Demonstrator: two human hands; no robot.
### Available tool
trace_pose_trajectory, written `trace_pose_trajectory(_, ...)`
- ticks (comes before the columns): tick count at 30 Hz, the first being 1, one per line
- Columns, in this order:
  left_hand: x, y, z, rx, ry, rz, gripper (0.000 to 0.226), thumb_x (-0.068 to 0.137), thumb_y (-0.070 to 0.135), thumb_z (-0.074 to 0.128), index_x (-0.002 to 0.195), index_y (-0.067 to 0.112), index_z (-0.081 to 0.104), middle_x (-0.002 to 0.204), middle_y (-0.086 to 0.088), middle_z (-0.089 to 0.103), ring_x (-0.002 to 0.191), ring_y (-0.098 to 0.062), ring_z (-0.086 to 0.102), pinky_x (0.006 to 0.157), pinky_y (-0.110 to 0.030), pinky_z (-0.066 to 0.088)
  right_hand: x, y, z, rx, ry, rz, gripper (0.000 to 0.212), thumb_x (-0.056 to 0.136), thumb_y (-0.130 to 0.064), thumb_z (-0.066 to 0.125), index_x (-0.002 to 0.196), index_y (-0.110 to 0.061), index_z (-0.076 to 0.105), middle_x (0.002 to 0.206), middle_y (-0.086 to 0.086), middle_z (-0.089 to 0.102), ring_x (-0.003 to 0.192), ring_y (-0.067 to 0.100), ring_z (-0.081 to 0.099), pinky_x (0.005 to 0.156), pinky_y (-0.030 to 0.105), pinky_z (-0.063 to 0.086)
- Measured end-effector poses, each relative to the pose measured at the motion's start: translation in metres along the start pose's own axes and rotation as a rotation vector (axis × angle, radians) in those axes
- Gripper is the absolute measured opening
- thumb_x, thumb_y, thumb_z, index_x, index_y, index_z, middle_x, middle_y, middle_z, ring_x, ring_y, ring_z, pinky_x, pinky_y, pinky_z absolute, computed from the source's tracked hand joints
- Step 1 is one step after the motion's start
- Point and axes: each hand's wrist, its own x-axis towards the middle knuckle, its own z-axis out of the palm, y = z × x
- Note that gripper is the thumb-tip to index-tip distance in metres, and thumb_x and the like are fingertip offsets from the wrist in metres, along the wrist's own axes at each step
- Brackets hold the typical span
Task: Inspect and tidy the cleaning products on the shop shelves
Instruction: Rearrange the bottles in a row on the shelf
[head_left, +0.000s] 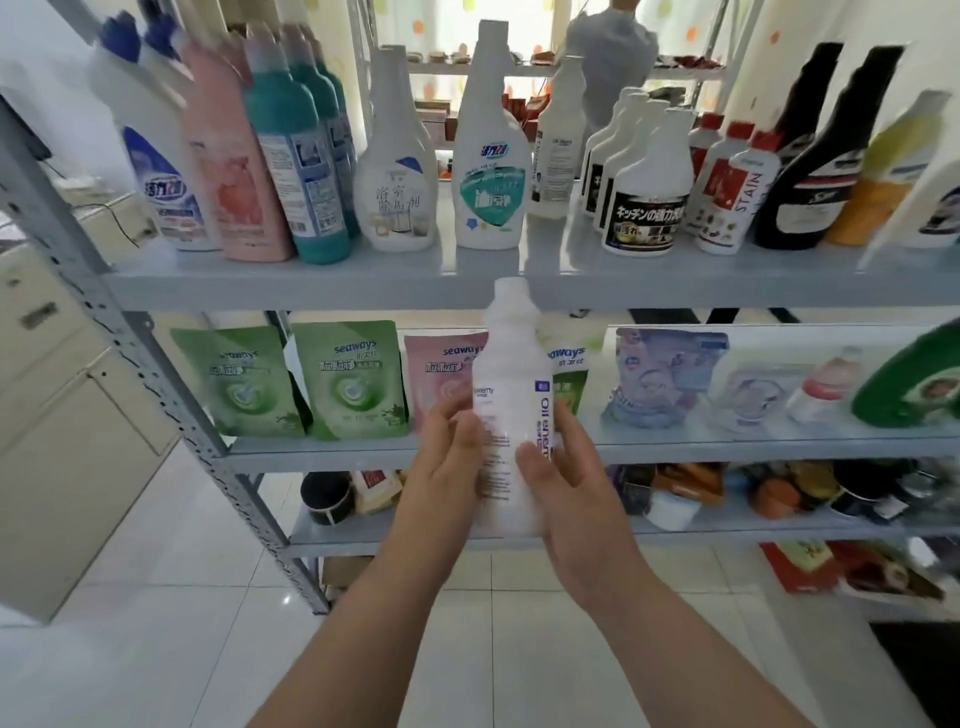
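I hold a white cleaner bottle (511, 379) with blue side lettering upright in front of the shelves, its cap level with the top shelf's front edge (311, 286). My left hand (447, 457) grips its left side and my right hand (561, 478) wraps its lower right side, thumb on the label. Behind it, the top shelf carries white, pink, teal and dark bottles, with a gap to the right of a white bottle with a teal label (491, 171). An identical white bottle (556, 150) stands further back.
The middle shelf (322, 449) holds green and pink seaways refill pouches (348, 379) and blue pouches at right. Lower shelves hold mixed goods. A grey perforated upright (156, 374) slants on the left. A beige cabinet (62, 441) stands left. A person stands behind the shelving at top.
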Motion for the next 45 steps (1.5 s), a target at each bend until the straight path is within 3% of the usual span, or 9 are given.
trace_pose_trajectory(4,-0.006,-0.008,0.006,-0.232,-0.033,-0.110,0.068,0.070,0.063,0.069,0.130,0.033,0.056,0.120,-0.001,0.073,0.109,-0.022,0.070,0.088,-0.044,0.056,-0.002,-0.005,-0.010,-0.149,-0.012,-0.032,0.044,0.101,-0.002,0.052,0.125,-0.036,0.069,0.128,0.001,0.070,0.122,0.023,0.064,0.101,0.042,0.053)
trace_pose_trajectory(11,-0.011,-0.005,0.039,-0.748,0.006,-0.349,0.049,0.103,0.043,0.033,0.123,0.012,0.065,0.106,-0.017,0.075,0.091,-0.029,0.074,0.075,-0.042,0.058,0.000,-0.022,-0.045,-0.314,-0.062,-0.028,0.042,0.094,-0.018,0.059,0.134,-0.032,0.059,0.124,-0.009,0.070,0.114,0.010,0.067,0.087,0.028,0.057)
trace_pose_trajectory(14,-0.012,-0.006,0.063,-0.837,-0.051,-0.429,0.046,0.101,0.041,0.037,0.110,0.010,0.069,0.091,-0.015,0.073,0.074,-0.027,0.073,0.058,-0.037,0.059,-0.004,-0.026,-0.067,-0.280,-0.076,0.023,0.043,0.088,-0.024,0.066,0.130,-0.023,0.056,0.118,-0.006,0.072,0.108,0.014,0.070,0.077,0.025,0.058)
trace_pose_trajectory(23,-0.008,-0.005,0.158,-1.135,-0.096,-0.708,0.042,0.096,0.041,0.057,0.127,0.013,0.063,0.098,-0.013,0.066,0.082,-0.030,0.065,0.074,-0.041,0.058,0.009,-0.055,-0.152,-0.174,0.083,0.146,0.023,0.093,-0.028,0.066,0.113,-0.019,0.060,0.108,0.003,0.074,0.095,0.015,0.071,0.074,0.030,0.056)
trace_pose_trajectory(29,0.000,-0.013,0.213,-0.322,0.204,-0.366,0.032,0.105,0.033,0.050,0.137,0.032,0.049,0.113,-0.006,0.073,0.102,-0.027,0.071,0.090,-0.053,0.058,0.026,-0.069,-0.195,-0.221,0.035,0.274,0.031,0.090,-0.047,0.061,0.119,-0.035,0.065,0.115,-0.001,0.074,0.107,0.021,0.070,0.100,0.052,0.054)
trace_pose_trajectory(32,-0.010,-0.015,0.232,-0.090,0.078,-0.163,0.035,0.099,0.028,0.051,0.126,0.049,0.059,0.120,0.001,0.067,0.107,-0.017,0.067,0.088,-0.038,0.055,0.029,-0.072,-0.212,-0.089,0.067,0.312,0.049,0.083,-0.051,0.072,0.123,-0.026,0.064,0.113,0.008,0.076,0.106,0.032,0.072,0.099,0.061,0.053)
trace_pose_trajectory(36,-0.008,-0.021,0.243,0.008,0.009,-0.099,0.045,0.073,0.043,0.068,0.117,0.050,0.060,0.124,0.005,0.063,0.111,-0.014,0.064,0.096,-0.041,0.055,0.032,-0.083,-0.235,0.247,0.086,0.389,0.056,0.073,-0.048,0.071,0.120,-0.017,0.068,0.107,0.015,0.077,0.091,0.031,0.074,0.083,0.049,0.059)
trace_pose_trajectory(41,0.003,-0.037,0.244,0.098,-0.244,-0.233,0.071,0.066,0.031,0.087,0.126,0.043,0.051,0.118,0.005,0.073,0.108,-0.020,0.071,0.092,-0.054,0.058,0.033,-0.081,-0.239,-0.046,-0.007,0.214,0.044,0.074,-0.029,0.071,0.117,-0.023,0.068,0.108,0.005,0.077,0.099,0.026,0.074,0.084,0.043,0.061)
trace_pose_trajectory(45,0.000,-0.045,0.237,0.219,-0.150,-0.155,0.064,0.061,0.030,0.084,0.120,0.032,0.061,0.111,-0.002,0.075,0.104,-0.022,0.072,0.093,-0.054,0.057,0.029,-0.078,-0.237,-0.176,-0.189,0.205,0.041,0.075,-0.030,0.072,0.116,-0.034,0.067,0.111,-0.006,0.077,0.104,0.017,0.073,0.086,0.035,0.058)
